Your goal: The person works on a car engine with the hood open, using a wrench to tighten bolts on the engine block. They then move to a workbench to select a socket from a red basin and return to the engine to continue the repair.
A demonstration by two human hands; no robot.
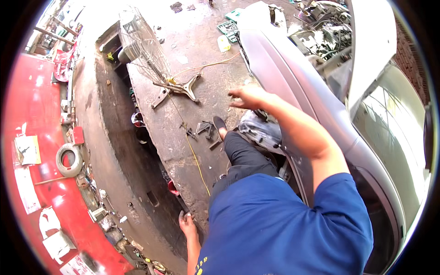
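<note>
My right hand reaches forward beside the grey car's front fender, above the open wheel arch. Its fingers are loosely bent and apart, and I see nothing in them. Below it, a crumpled, pale plastic-looking cover hangs around the wheel area. My left hand hangs low at my side, near the edge of the long floor pit. Its fingers are slightly bent and seem apart; a small pale spot at the fingertips is too small to make out.
A metal suspension arm lies beside a wire cage. A yellow cord crosses the floor past loose metal parts near my foot. Green tool cases lie ahead. A tyre leans on a red panel across the pit.
</note>
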